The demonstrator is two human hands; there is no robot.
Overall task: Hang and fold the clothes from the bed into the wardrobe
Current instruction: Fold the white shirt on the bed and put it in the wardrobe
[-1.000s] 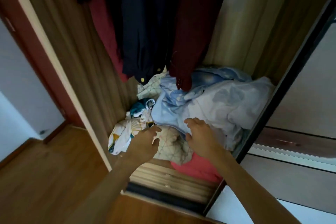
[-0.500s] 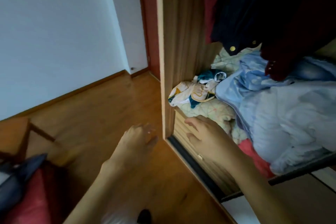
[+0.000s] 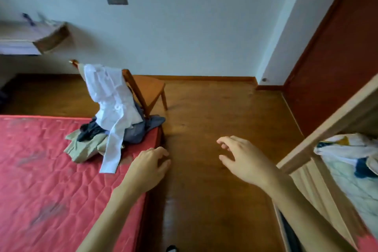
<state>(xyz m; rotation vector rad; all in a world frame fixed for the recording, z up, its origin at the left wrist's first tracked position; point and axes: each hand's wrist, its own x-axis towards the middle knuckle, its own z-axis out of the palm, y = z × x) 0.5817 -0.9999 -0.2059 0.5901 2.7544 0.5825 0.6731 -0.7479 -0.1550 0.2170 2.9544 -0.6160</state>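
A red quilted bed (image 3: 51, 180) fills the lower left. At its far corner lies a small heap of clothes: a white shirt (image 3: 111, 98) draped up over a chair back, a beige garment (image 3: 83, 147) and dark grey pieces (image 3: 135, 131). My left hand (image 3: 148, 166) hovers over the bed's right edge, fingers loosely curled, holding nothing. Over the floor, my right hand (image 3: 243, 159) is also bare, with relaxed fingers. The wardrobe (image 3: 327, 127) edge shows at the right, with a patterned white, blue and yellow cloth (image 3: 347, 149) inside.
A wooden chair (image 3: 149, 90) stands against the bed's far corner. Wooden floor (image 3: 214, 129) runs between bed and wardrobe. A dark red door (image 3: 337, 51) is at the far right, and a wall shelf (image 3: 34, 37) hangs at the upper left.
The view has swung left from the wardrobe's cloth pile to the bed. Both hands left the bedding in the wardrobe and now hang bare over the bed edge and floor.
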